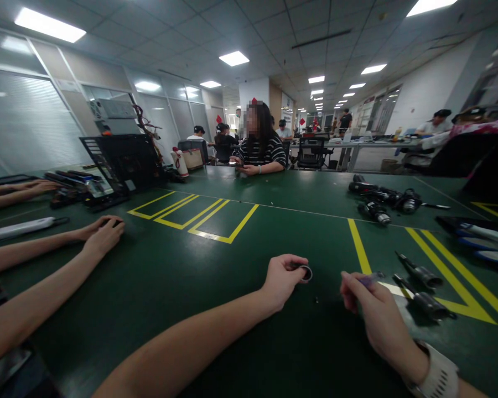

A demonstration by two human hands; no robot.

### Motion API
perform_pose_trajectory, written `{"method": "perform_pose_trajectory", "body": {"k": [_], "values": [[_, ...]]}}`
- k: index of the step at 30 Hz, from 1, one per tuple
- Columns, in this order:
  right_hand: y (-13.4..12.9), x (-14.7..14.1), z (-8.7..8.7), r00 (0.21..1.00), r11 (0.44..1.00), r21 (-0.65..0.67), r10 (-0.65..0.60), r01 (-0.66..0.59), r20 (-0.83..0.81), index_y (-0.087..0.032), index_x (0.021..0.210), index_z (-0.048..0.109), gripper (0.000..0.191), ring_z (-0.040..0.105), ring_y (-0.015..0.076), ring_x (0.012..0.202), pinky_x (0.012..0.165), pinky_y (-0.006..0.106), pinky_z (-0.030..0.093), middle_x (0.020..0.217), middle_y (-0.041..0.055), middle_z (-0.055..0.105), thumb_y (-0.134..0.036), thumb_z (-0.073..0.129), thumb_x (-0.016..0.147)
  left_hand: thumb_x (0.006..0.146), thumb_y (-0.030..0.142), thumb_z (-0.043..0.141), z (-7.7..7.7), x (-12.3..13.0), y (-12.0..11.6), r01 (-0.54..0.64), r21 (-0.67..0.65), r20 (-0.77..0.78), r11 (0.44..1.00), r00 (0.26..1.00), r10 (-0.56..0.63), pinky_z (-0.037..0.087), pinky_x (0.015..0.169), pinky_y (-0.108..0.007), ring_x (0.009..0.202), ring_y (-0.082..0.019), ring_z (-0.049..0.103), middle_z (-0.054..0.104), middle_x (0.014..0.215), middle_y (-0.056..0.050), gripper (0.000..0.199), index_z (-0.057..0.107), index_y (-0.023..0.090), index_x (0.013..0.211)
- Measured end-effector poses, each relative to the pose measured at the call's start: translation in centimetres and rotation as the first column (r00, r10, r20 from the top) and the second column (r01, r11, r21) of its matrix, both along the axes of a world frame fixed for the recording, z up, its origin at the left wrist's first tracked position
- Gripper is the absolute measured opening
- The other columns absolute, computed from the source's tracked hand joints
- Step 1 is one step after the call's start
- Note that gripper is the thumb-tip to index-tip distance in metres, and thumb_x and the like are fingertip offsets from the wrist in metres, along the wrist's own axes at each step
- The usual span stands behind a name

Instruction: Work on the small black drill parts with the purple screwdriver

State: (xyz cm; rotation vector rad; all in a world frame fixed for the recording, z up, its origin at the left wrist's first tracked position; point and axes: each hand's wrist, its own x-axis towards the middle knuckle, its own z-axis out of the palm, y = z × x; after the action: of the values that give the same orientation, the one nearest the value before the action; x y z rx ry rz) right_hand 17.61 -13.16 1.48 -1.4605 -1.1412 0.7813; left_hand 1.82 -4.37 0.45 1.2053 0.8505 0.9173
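My left hand (pixel 284 281) pinches a small metal ring (pixel 306 273) between thumb and fingers just above the green table (pixel 240 287). To its right, my right hand (pixel 367 301), with a white watch on the wrist, is closed on a small purple translucent piece (pixel 370 279). A tiny dark part (pixel 316 300) lies on the table between my hands. Beside my right hand, two metal tool parts (pixel 429 305) with pointed ends rest across the yellow tape.
Dark metal tools (pixel 375 205) lie at the back right, and blue-edged items (pixel 487 243) at the far right. Another person's hands (pixel 103 235) rest at left, near a white device (pixel 22 228). A black computer case (pixel 122 163) stands behind. Someone in stripes (pixel 261 152) sits opposite.
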Motion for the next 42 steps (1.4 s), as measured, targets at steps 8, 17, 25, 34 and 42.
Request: {"method": "perform_pose_trajectory", "body": {"k": [8, 17, 25, 34, 42], "values": [[0.1, -0.3, -0.5, 0.999, 0.999, -0.026, 0.040, -0.040, -0.008, -0.018, 0.065, 0.059, 0.040, 0.051, 0.0154, 0.052, 0.050, 0.028, 0.040, 0.054, -0.0001, 0.054, -0.053, 0.051, 0.081, 0.076, 0.005, 0.062, -0.4, 0.0, 0.1, 0.009, 0.032, 0.001, 0.999, 1.000, -0.009, 0.057, 0.074, -0.032, 0.082, -0.016, 0.065, 0.069, 0.090, -0.007, 0.019, 0.067, 0.012, 0.093], [0.1, -0.5, -0.6, 0.992, 0.993, -0.032, 0.117, -0.116, 0.053, -0.019, 0.065, 0.059, 0.039, 0.053, 0.0156, 0.053, 0.050, 0.027, 0.040, 0.054, -0.0002, 0.056, -0.051, 0.049, 0.083, 0.074, 0.005, 0.064, -0.6, 0.1, 0.1, 0.001, 0.031, 0.026, 1.000, 1.000, -0.002, 0.057, 0.075, -0.034, 0.082, -0.016, 0.065, 0.069, 0.090, -0.007, 0.017, 0.068, 0.013, 0.089], [0.0, -0.8, -0.1, 0.990, 0.993, -0.024, 0.117, -0.116, 0.082, -0.019, 0.063, 0.059, 0.041, 0.053, 0.0162, 0.052, 0.049, 0.028, 0.041, 0.052, 0.0000, 0.056, -0.054, 0.049, 0.081, 0.072, 0.007, 0.067, -0.1, 0.2, -0.2, 0.023, -0.006, 0.029, 1.000, 0.999, -0.023, 0.057, 0.073, -0.034, 0.081, -0.017, 0.066, 0.069, 0.092, -0.009, 0.017, 0.067, 0.011, 0.089], [0.0, -1.2, -0.1, 0.978, 0.988, -0.007, 0.152, -0.153, 0.145, -0.019, 0.066, 0.061, 0.039, 0.055, 0.0173, 0.054, 0.052, 0.029, 0.043, 0.056, 0.0007, 0.058, -0.052, 0.048, 0.082, 0.072, 0.008, 0.065, 0.6, 0.1, -0.7, 0.098, 0.030, 0.010, 0.995, 0.995, -0.099, 0.056, 0.072, -0.030, 0.077, -0.014, 0.066, 0.070, 0.087, -0.007, 0.019, 0.068, 0.011, 0.091], [-0.1, -1.2, 0.1, 0.976, 0.989, 0.042, 0.132, -0.141, 0.173, -0.019, 0.064, 0.062, 0.039, 0.057, 0.0177, 0.055, 0.051, 0.029, 0.045, 0.056, 0.0014, 0.060, -0.051, 0.049, 0.082, 0.070, 0.008, 0.067, 0.3, 0.2, -0.8, 0.140, 0.017, -0.003, 0.990, 0.990, -0.140, 0.056, 0.070, -0.030, 0.075, -0.014, 0.066, 0.070, 0.089, -0.008, 0.021, 0.068, 0.011, 0.091]]}}
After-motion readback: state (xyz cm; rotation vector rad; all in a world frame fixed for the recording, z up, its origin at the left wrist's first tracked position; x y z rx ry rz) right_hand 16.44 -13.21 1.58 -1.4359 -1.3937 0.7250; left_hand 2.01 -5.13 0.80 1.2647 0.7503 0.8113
